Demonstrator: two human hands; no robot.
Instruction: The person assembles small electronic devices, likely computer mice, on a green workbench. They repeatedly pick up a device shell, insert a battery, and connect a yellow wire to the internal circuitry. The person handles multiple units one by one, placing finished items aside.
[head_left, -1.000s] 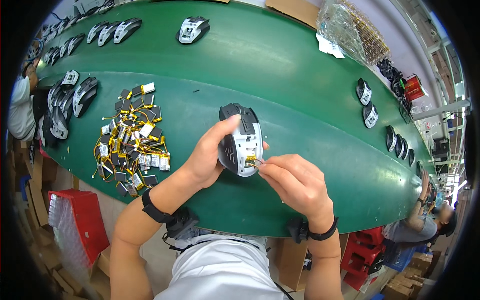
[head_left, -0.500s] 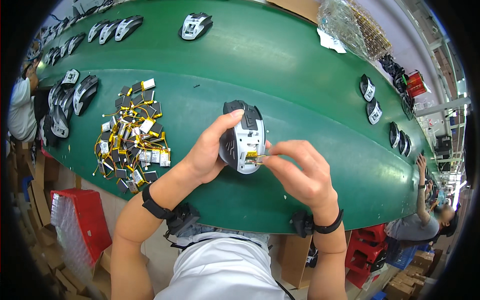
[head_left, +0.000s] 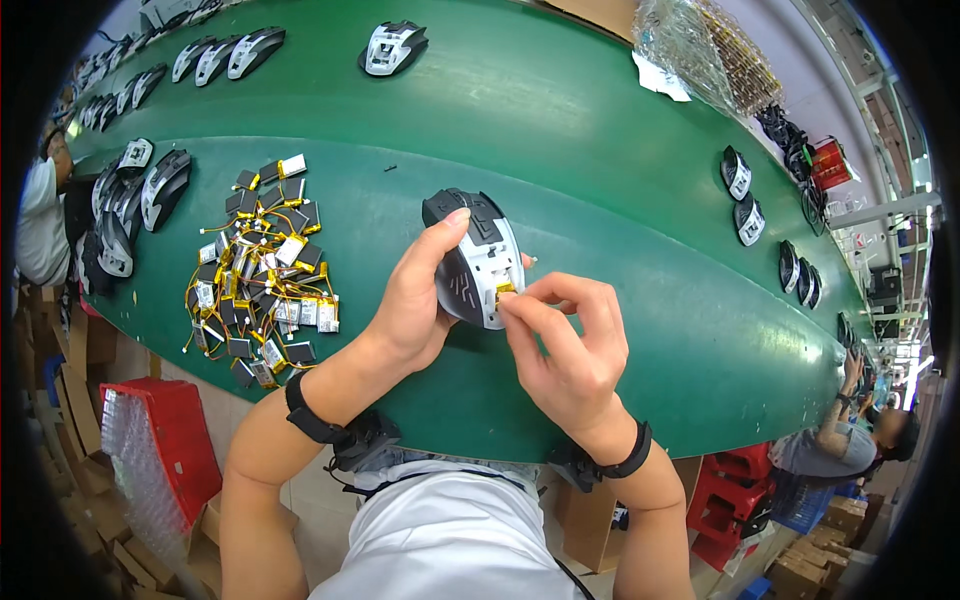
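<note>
My left hand (head_left: pixel 408 296) is wrapped round a black and silver-white computer mouse (head_left: pixel 481 256), its thumb pressed on the black upper part. The mouse is tilted over the bench, with an opening in its pale face. Inside that opening shows the yellow-taped end of a small battery (head_left: pixel 504 287). My right hand (head_left: pixel 574 345) pinches at the lower edge of the opening, on the battery's thin wires; the fingertips hide most of them. To the left lies a loose pile of small batteries (head_left: pixel 265 275) with yellow tape, thin wires and white plugs.
More mice (head_left: pixel 125 205) lie heaped left of the batteries. A single mouse (head_left: pixel 391 50) sits on the far green bench (head_left: pixel 560 120), with others along both sides. Clear plastic packaging (head_left: pixel 690 50) lies at the back right. A red crate (head_left: pixel 170 440) stands lower left; people work at both sides.
The mouse has shifted slightly left and up in my left hand and tilted. My right hand has moved left, its fingertips now against the opening, covering the wires that showed before.
</note>
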